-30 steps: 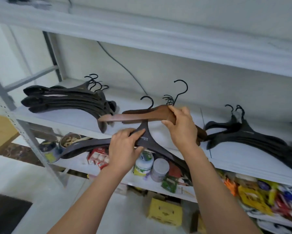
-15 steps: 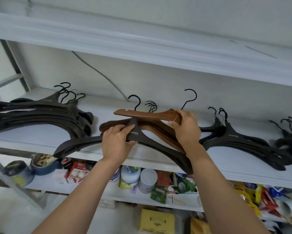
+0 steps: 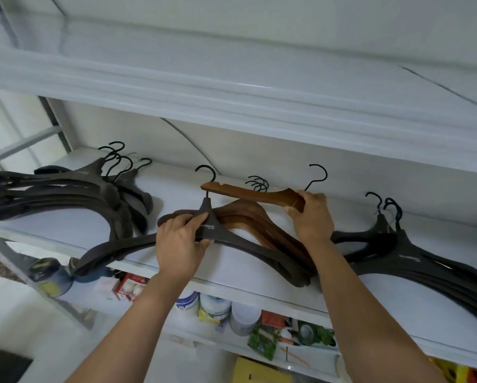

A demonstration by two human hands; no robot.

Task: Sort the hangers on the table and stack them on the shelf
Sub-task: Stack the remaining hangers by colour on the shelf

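My left hand (image 3: 180, 244) grips a dark grey hanger (image 3: 245, 248) at its neck, holding it over the front of the white shelf (image 3: 66, 230). My right hand (image 3: 312, 217) holds a brown wooden hanger (image 3: 248, 193) by its middle, just above a pile of brown wooden hangers (image 3: 248, 219) lying on the shelf. A stack of dark hangers (image 3: 66, 194) lies at the shelf's left. Another dark stack (image 3: 414, 258) lies at the right.
An upper shelf (image 3: 232, 100) hangs low over the hangers. Below, a lower shelf holds jars (image 3: 215, 308), tins (image 3: 49, 275) and packets (image 3: 267, 335). A yellow box (image 3: 259, 371) sits beneath. A grey cable (image 3: 187, 142) runs down the back wall.
Both hands have moved further in over the shelf. The brown hanger in my right hand now hovers above the wooden pile, and the view has shifted upward.
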